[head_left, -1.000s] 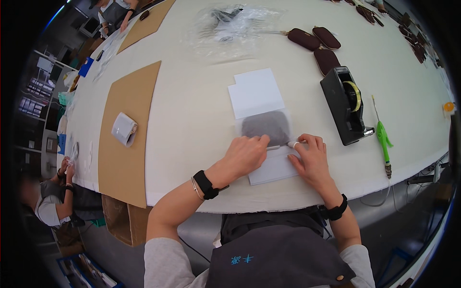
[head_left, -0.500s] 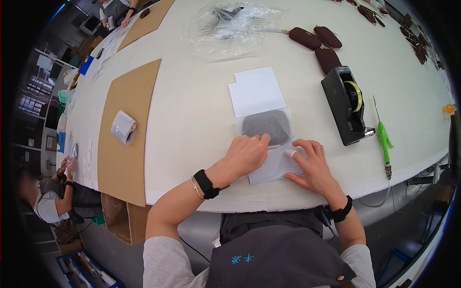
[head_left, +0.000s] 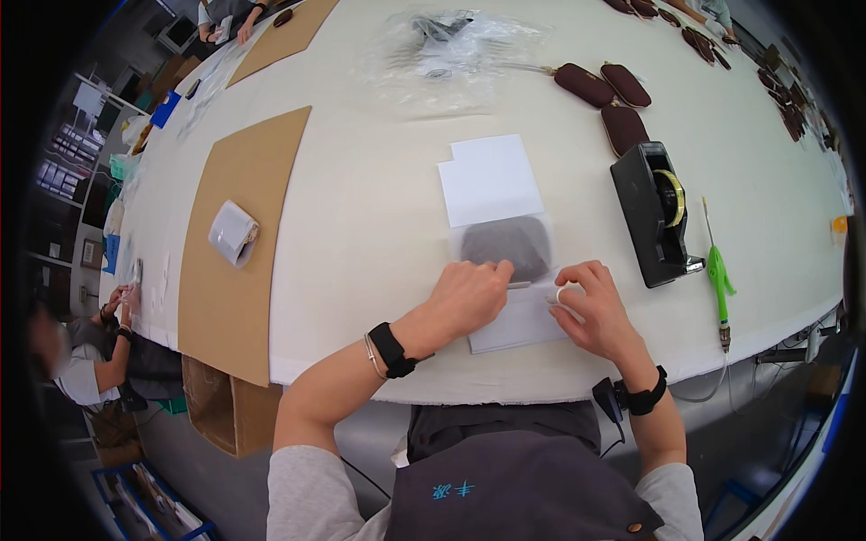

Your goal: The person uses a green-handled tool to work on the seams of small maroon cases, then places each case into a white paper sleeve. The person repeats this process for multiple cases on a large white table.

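Observation:
A dark grey flat piece [head_left: 519,245] lies in a translucent sleeve [head_left: 548,236], between a notched white sheet [head_left: 496,185] above and a white sheet [head_left: 510,329] nearer me. My left hand [head_left: 469,296] is closed at the sleeve's near edge, its fingertips pinching there beside a thin pale strip [head_left: 520,285]. Just to its right, my right hand [head_left: 597,308] hovers over the near sheet's right edge with thumb and index finger drawn together. One of its fingertips has a white wrap; whatever lies between the fingers is too small to make out.
A black tape dispenser [head_left: 651,215] and a green-handled tool [head_left: 719,270] with a hose stand at right. Brown cases [head_left: 624,129] and clear plastic bags [head_left: 442,63] lie farther back. At left, cardboard [head_left: 244,298] bears a small wrapped packet [head_left: 233,234]. Other people sit at left and far left.
My right hand has come up off the near sheet, and its spread fingers have closed into a pinch. My left hand stays at the sleeve's edge. The whole view has shifted slightly.

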Demonstrator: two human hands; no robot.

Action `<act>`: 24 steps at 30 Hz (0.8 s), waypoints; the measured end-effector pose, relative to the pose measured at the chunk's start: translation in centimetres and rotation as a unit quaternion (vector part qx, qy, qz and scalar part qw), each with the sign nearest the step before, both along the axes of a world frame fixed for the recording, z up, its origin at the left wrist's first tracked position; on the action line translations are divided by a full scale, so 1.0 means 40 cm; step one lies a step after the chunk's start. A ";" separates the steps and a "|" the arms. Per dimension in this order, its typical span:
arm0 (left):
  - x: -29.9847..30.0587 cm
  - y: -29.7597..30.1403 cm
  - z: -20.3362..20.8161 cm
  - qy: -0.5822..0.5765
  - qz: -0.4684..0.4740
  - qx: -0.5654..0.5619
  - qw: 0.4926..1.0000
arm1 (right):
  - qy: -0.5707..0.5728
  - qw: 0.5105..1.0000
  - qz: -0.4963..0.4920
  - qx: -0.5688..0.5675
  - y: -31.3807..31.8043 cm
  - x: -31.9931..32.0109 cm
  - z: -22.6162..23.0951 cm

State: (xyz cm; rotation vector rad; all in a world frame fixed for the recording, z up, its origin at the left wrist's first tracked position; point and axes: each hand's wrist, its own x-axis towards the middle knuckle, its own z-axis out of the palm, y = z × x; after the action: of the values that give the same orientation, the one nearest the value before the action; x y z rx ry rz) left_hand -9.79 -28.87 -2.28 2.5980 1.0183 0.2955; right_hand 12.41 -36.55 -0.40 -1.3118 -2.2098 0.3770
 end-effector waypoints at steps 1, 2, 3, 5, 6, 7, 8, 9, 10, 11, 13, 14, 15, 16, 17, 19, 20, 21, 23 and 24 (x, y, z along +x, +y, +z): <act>0.001 0.000 0.000 0.000 -0.003 0.001 1.000 | -0.016 1.000 0.007 -0.023 -0.017 0.005 0.004; 0.002 0.000 0.001 -0.001 -0.006 0.003 1.000 | -0.024 0.999 0.003 -0.039 -0.031 0.003 -0.004; 0.002 0.001 0.001 -0.001 -0.009 0.004 1.000 | -0.032 0.998 -0.002 -0.054 -0.044 0.000 -0.018; 0.001 0.001 0.004 0.002 -0.008 -0.001 1.000 | -0.038 0.997 -0.011 -0.069 -0.050 -0.004 -0.023; 0.001 0.001 0.003 0.004 -0.008 -0.004 1.000 | -0.038 0.997 -0.015 -0.067 -0.045 -0.011 -0.020; 0.000 0.001 0.004 0.005 -0.008 -0.002 1.000 | -0.037 0.997 -0.017 -0.064 -0.036 -0.021 -0.016; -0.001 0.002 0.003 0.006 -0.008 0.000 1.000 | -0.029 0.998 -0.010 -0.062 -0.027 -0.028 -0.011; -0.003 0.002 0.003 0.007 -0.009 0.002 1.000 | -0.021 0.998 -0.003 -0.061 -0.017 -0.035 -0.007; -0.003 0.003 0.003 0.002 -0.008 0.005 1.000 | -0.014 0.998 0.004 -0.060 -0.010 -0.037 -0.004; -0.002 0.003 0.002 -0.003 -0.007 0.007 1.000 | -0.005 0.998 0.005 -0.063 -0.006 -0.037 -0.008; -0.001 0.002 0.002 -0.008 -0.007 0.007 1.000 | 0.011 0.997 0.005 -0.071 0.000 -0.036 -0.029; 0.000 0.002 0.003 -0.008 -0.007 0.005 1.000 | 0.012 0.997 0.006 -0.071 0.000 -0.033 -0.035; 0.001 0.002 0.003 -0.008 -0.008 0.003 1.000 | 0.013 0.997 0.007 -0.072 0.001 -0.029 -0.040; 0.000 0.002 0.005 -0.003 -0.007 -0.001 1.000 | 0.015 0.997 0.009 -0.072 0.002 -0.027 -0.043; 0.000 0.001 0.007 0.001 -0.005 -0.005 1.000 | 0.000 0.999 0.009 -0.039 0.002 -0.022 -0.046; -0.001 0.003 0.007 0.004 -0.005 -0.010 1.000 | -0.031 0.999 0.009 0.029 0.009 -0.013 -0.044; -0.002 0.003 0.005 0.003 -0.006 -0.011 1.000 | -0.021 0.999 0.016 0.040 0.014 -0.014 -0.036; -0.004 0.003 0.005 0.001 -0.006 -0.013 1.000 | -0.011 0.998 0.024 0.051 0.019 -0.018 -0.023; -0.004 0.003 0.008 0.006 -0.001 -0.018 1.000 | 0.012 0.998 0.033 0.053 0.037 -0.032 -0.001; -0.005 0.003 0.010 0.009 0.003 -0.021 1.000 | 0.025 0.998 0.036 0.044 0.052 -0.042 0.007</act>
State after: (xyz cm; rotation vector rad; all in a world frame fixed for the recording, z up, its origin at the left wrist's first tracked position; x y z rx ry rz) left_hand -9.97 -28.76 -1.90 2.5656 1.0264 0.2497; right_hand 10.74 -34.48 -0.12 -1.1670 -2.2102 0.3308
